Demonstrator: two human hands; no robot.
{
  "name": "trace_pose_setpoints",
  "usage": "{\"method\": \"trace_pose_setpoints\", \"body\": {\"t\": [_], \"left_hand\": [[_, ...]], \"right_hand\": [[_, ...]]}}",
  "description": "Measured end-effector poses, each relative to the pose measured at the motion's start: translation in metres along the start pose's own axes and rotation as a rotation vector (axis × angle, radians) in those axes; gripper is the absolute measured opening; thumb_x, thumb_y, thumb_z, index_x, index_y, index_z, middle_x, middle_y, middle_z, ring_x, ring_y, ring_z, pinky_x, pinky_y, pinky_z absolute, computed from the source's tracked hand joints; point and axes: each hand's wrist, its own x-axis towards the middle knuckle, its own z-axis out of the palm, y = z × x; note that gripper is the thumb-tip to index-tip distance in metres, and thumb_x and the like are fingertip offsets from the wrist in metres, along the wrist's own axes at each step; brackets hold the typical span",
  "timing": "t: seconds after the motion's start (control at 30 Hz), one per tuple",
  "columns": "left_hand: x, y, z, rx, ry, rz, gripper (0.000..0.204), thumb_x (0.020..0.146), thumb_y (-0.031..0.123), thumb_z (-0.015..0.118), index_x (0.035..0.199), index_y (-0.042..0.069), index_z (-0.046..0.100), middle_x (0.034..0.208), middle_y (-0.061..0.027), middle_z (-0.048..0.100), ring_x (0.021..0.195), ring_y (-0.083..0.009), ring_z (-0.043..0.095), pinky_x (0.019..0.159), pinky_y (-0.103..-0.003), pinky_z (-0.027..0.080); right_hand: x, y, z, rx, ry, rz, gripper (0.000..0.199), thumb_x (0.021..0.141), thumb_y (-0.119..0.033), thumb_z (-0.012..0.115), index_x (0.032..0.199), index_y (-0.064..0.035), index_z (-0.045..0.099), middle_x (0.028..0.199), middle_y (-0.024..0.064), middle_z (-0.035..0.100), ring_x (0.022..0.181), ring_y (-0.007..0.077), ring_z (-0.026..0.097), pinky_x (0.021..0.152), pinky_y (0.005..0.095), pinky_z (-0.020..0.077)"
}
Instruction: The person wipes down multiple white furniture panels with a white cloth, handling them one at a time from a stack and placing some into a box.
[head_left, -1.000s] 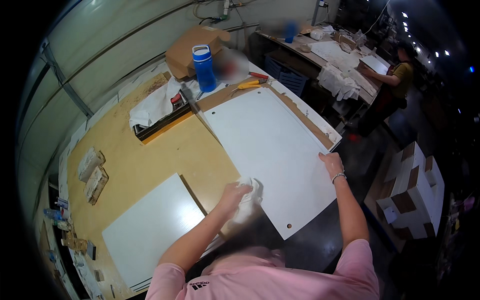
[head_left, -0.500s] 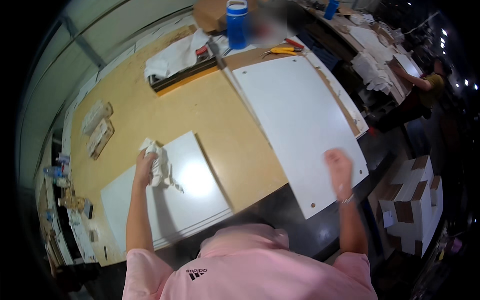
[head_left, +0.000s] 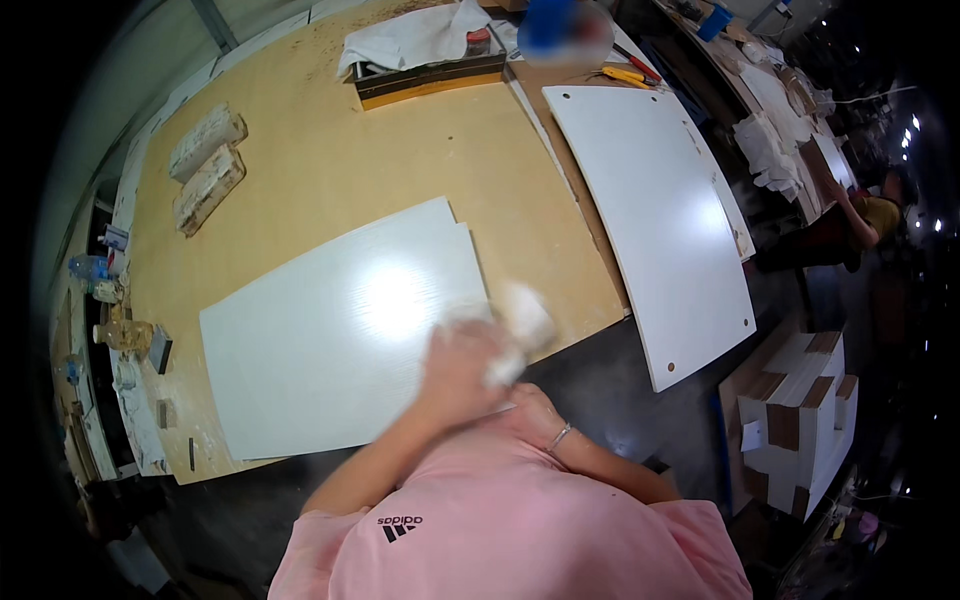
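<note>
A white rectangular panel [head_left: 330, 320] lies on the wooden work table, and a second panel edge shows under its far right corner. My left hand [head_left: 462, 365], blurred by motion, is closed on a crumpled white cloth [head_left: 525, 318] over the panel's right end. Close to my body, my right hand [head_left: 538, 415] has its fingers curled in beside the panel's near right corner. Whether it grips that edge is hidden. On the right of the table lies another white panel [head_left: 655, 230] with holes near its corners.
Two wrapped blocks [head_left: 210, 185] lie at the table's [head_left: 300, 210] left. A tray [head_left: 430, 85] with a white cloth stands at the back, near yellow-handled pliers [head_left: 624, 76]. White boxes [head_left: 800, 420] are on the right, and a co-worker [head_left: 865, 220] stands beyond.
My left hand has swept the cloth from the panel's left part to its right end. My right hand has come from the right-hand panel to the near panel's corner. The view has shifted.
</note>
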Motion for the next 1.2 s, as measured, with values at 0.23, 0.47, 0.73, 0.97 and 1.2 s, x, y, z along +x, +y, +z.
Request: {"method": "trace_pose_setpoints", "body": {"t": [0.23,0.47,0.73,0.97,1.2], "left_hand": [[-0.045,-0.196,-0.113,0.398,0.602,-0.414,0.036,0.078,0.010,0.067,0.114,0.008,0.066,0.117,-0.0167,0.063,0.112,-0.0362,0.056,0.099,-0.045,0.040],[-0.073,-0.034,-0.003,0.133,0.073,0.109,0.048,0.078,0.029,0.071,0.123,0.016,0.061,0.137,-0.0119,0.052,0.133,-0.0321,0.042,0.106,-0.058,0.032],[-0.324,-0.219,-0.174,0.310,0.816,-1.460,0.047,0.083,0.022,0.065,0.127,0.008,0.059,0.119,-0.0164,0.065,0.107,-0.0362,0.061,0.090,-0.045,0.048],[-0.261,-0.264,-0.178,0.353,1.114,-0.879,0.048,0.085,0.017,0.068,0.130,0.005,0.056,0.123,-0.0184,0.062,0.115,-0.0341,0.057,0.100,-0.039,0.042],[-0.002,-0.141,-0.034,0.371,0.565,-0.234,0.045,0.080,0.018,0.064,0.124,0.014,0.061,0.139,-0.0120,0.049,0.124,-0.0340,0.047,0.100,-0.052,0.036]], "right_hand": [[-0.016,-0.060,0.022,0.075,0.031,0.285,0.041,0.100,-0.030,0.050,0.117,0.0071,0.058,0.104,0.0195,0.067,0.086,0.0299,0.069,0.076,0.0353,0.0558],[-0.013,-0.053,0.010,-0.046,-0.074,0.292,0.039,0.099,-0.025,0.049,0.120,0.0068,0.057,0.106,0.0170,0.067,0.089,0.0272,0.068,0.082,0.0337,0.0553],[-0.014,-0.057,-0.004,-0.739,0.082,0.243,0.033,0.089,-0.024,0.064,0.110,0.0007,0.061,0.096,0.0155,0.065,0.078,0.0249,0.065,0.073,0.0368,0.0535],[-0.029,-0.110,0.091,-1.659,-0.197,-0.613,0.077,0.068,-0.019,0.080,0.136,-0.0074,0.048,0.146,0.0234,0.035,0.132,0.0405,0.037,0.108,0.0501,0.0328],[0.007,-0.075,0.086,-1.952,-0.394,-0.686,0.088,0.062,-0.018,0.081,0.142,-0.0112,0.043,0.150,0.0267,0.028,0.138,0.0432,0.028,0.112,0.0540,0.0284]]}}
